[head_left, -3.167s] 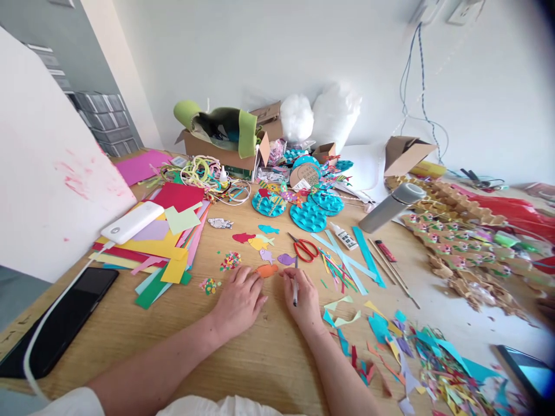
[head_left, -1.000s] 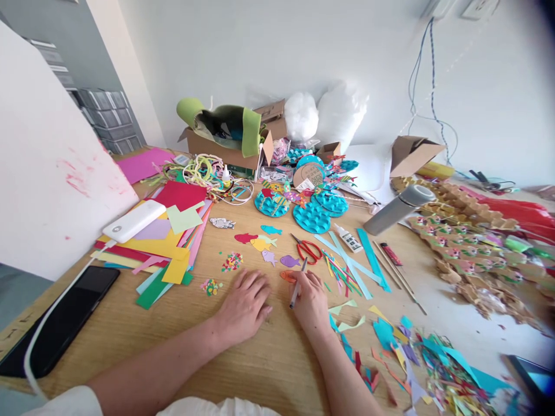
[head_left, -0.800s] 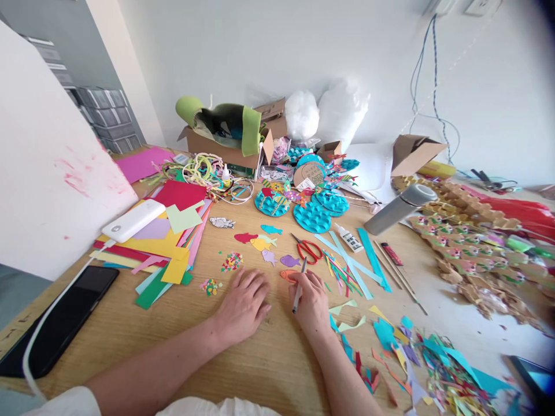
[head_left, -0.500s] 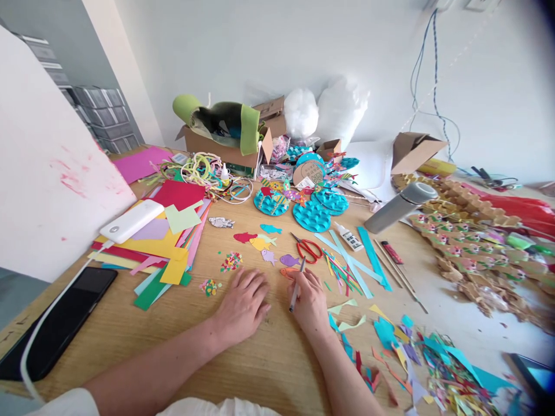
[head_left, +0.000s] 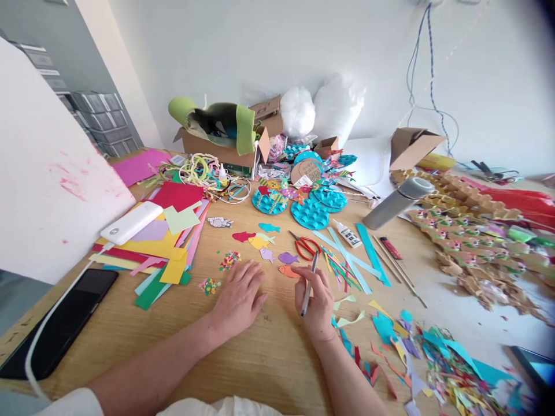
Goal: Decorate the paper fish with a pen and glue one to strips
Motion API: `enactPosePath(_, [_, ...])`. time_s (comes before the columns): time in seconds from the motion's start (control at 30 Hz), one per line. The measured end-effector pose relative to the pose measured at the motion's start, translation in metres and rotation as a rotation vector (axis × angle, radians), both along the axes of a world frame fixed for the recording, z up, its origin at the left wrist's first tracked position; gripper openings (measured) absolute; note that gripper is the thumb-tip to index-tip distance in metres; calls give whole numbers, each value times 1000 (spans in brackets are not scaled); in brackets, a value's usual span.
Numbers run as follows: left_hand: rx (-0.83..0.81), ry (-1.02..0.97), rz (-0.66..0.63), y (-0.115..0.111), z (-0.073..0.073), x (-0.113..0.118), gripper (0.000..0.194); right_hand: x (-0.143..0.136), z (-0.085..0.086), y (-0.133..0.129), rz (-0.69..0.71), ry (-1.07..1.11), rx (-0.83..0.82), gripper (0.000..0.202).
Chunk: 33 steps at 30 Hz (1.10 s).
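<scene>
My left hand (head_left: 240,296) lies flat on the wooden table, palm down, beside small piles of paper confetti (head_left: 229,260). In my right hand (head_left: 317,301) is a grey pen (head_left: 309,289), held slantwise between the fingers. An orange paper fish (head_left: 288,271) lies just past my right fingertips, partly covered by them. Further off are a purple fish (head_left: 287,258), a lilac fish (head_left: 267,255), a yellow fish (head_left: 258,243), a red fish (head_left: 243,237) and a blue fish (head_left: 269,227). Red-handled scissors (head_left: 307,248) rest behind the pen.
Coloured paper sheets (head_left: 180,196) with a white power bank (head_left: 132,223) are stacked at left, near a black phone (head_left: 65,312). At right lie paper strips (head_left: 347,263), a glue bottle (head_left: 347,234), a grey flask (head_left: 399,202) and paper scraps (head_left: 451,370). Blue egg-tray discs (head_left: 310,214) stand behind.
My right hand has shifted right with the pen, away from the orange fish, showing more of it. The left hand stays flat on the table. The camera view has shifted slightly.
</scene>
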State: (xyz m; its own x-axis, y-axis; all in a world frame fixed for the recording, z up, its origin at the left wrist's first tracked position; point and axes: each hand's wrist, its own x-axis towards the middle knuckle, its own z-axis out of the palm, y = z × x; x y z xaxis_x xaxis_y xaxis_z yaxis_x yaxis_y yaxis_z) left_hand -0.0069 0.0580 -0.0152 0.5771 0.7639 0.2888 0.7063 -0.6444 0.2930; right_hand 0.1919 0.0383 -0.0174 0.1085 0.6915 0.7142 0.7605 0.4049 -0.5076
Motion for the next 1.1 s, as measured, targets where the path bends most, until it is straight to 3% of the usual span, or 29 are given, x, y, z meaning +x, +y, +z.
enactPosePath(0.27, [25, 53, 40, 4, 11, -1, 41, -1, 6, -2, -31, 82, 33, 28])
enactPosePath(0.43, [47, 121, 1, 27, 22, 4, 40, 2, 7, -3, -94, 109, 13, 24])
enactPosePath(0.7, [84, 161, -121, 60, 6, 7, 35, 5, 5, -2, -116, 119, 4, 22])
enactPosePath(0.83, [90, 175, -125, 53, 6, 8, 29, 5, 6, -1, -127, 126, -22, 21])
enactPosePath(1.1, [-15, 43, -90, 16, 21, 9, 31, 5, -1, 0, -79, 177, -82, 21])
